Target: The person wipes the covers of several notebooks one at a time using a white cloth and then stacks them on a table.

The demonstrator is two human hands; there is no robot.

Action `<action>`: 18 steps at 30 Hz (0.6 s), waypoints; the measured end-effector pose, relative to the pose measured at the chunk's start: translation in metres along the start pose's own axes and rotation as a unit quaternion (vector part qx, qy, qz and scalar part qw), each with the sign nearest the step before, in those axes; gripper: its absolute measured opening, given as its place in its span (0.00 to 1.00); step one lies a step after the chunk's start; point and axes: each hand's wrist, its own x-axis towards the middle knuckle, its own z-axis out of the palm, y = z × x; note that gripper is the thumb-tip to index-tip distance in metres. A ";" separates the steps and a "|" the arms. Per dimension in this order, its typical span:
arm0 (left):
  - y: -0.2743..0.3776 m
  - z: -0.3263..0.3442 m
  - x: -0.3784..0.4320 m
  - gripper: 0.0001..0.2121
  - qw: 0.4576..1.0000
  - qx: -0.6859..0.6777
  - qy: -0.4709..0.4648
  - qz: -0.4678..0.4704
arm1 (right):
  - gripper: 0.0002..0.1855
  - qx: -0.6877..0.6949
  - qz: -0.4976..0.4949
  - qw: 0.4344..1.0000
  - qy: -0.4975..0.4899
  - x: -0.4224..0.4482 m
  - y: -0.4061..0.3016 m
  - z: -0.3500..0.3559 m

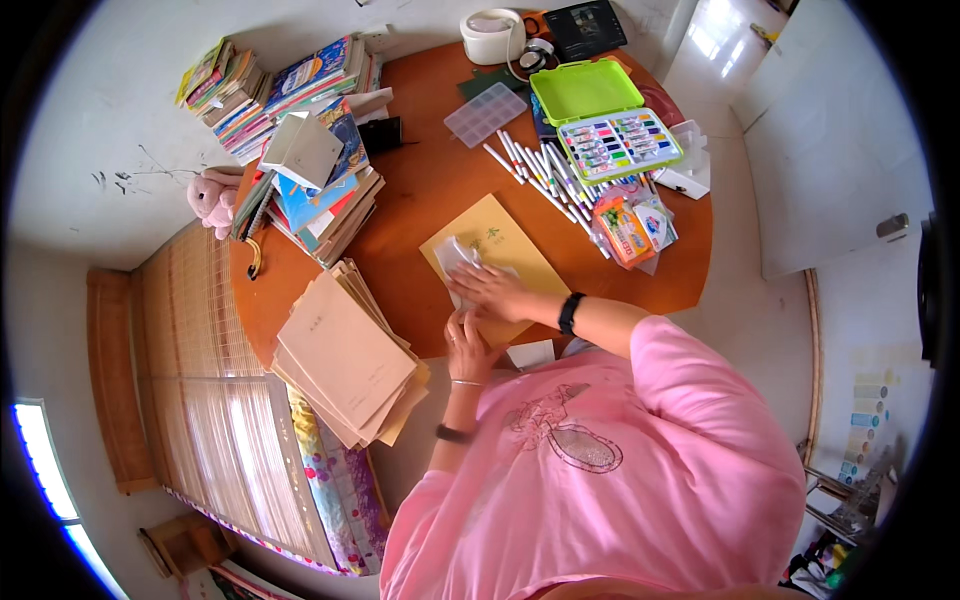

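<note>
A yellow-brown exercise book [525,244] with printed characters on its cover lies at a slant on the table before me. My right hand [491,291] is spread palm down over a crumpled white tissue [454,255], pressing it against the cover. The tissue sticks out beyond the fingertips. Close below it, my left hand [470,349] has its fingers bent at the book's lower left edge. Its grip there is partly hidden. A pile of tan paper covers or booklets [345,345] lies to the left, overhanging the table edge.
Stacked books [322,217] and a white box [301,150] stand at left, beside a pink plush toy [214,199]. White marker pens [551,176], a green paint case [589,90], a packaged orange item [624,231] and a clear compartment tray [486,114] occupy the right of the wooden table [405,300].
</note>
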 end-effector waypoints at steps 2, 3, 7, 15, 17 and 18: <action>0.002 -0.001 0.001 0.48 0.998 0.036 0.040 0.030 | 0.34 0.031 -0.002 0.999 -0.009 -0.028 -0.015 -0.014; 0.007 -0.005 0.003 0.46 0.995 0.062 0.055 0.057 | 0.33 -0.004 -0.007 0.999 -0.031 -0.044 -0.023 -0.025; -0.009 0.001 0.005 0.44 0.994 0.055 -0.043 0.081 | 0.30 0.051 0.017 0.996 -0.073 -0.084 -0.031 -0.035; -0.010 0.004 0.006 0.37 0.988 0.102 -0.044 0.109 | 0.32 -0.002 0.251 0.967 -0.048 -0.068 0.011 -0.041; -0.012 0.006 0.007 0.36 0.986 0.115 -0.051 0.108 | 0.32 0.009 0.195 0.978 -0.070 -0.052 -0.003 -0.023; -0.013 0.009 0.007 0.36 0.986 0.115 -0.051 0.110 | 0.31 0.034 0.142 0.988 -0.058 -0.044 -0.005 -0.007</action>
